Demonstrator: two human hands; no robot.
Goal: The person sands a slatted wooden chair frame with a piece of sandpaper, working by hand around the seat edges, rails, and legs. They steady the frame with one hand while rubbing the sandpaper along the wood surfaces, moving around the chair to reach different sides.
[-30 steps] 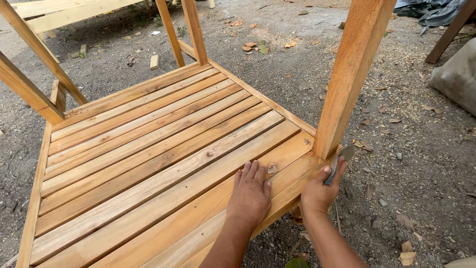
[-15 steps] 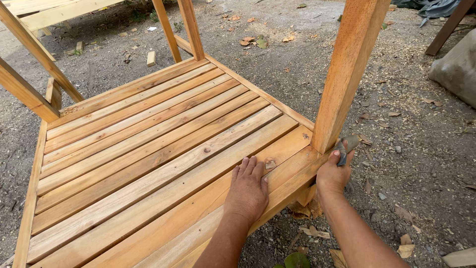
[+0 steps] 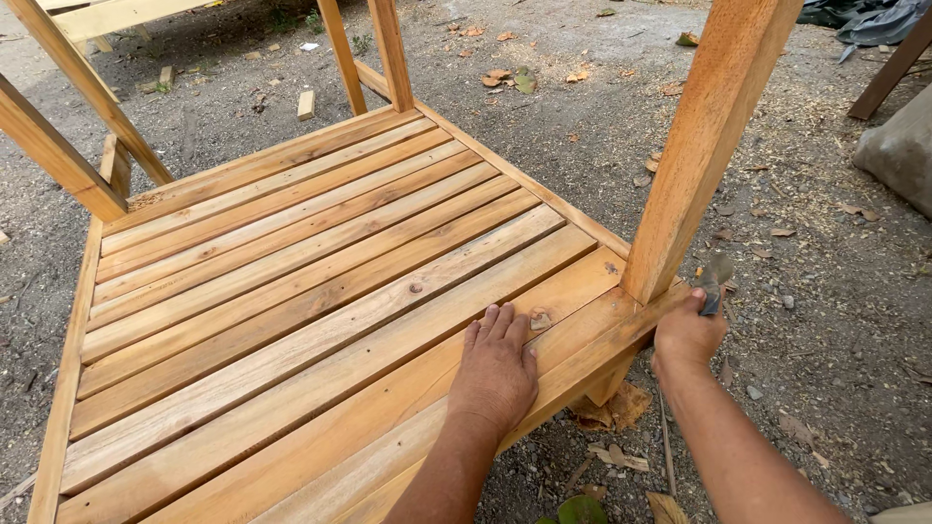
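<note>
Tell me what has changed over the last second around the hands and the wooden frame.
The right hand, closed around a small dark tool, has shifted slightly along the frame's edge rail toward the base of the upright post and now presses against that corner. The left hand stays flat, palm down, on the slatted frame. The grip on the tool, the frame and the post are unchanged.

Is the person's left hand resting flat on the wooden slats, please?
Yes, the left hand lies palm down, fingers spread, on the wooden slats near the upright post.
</note>
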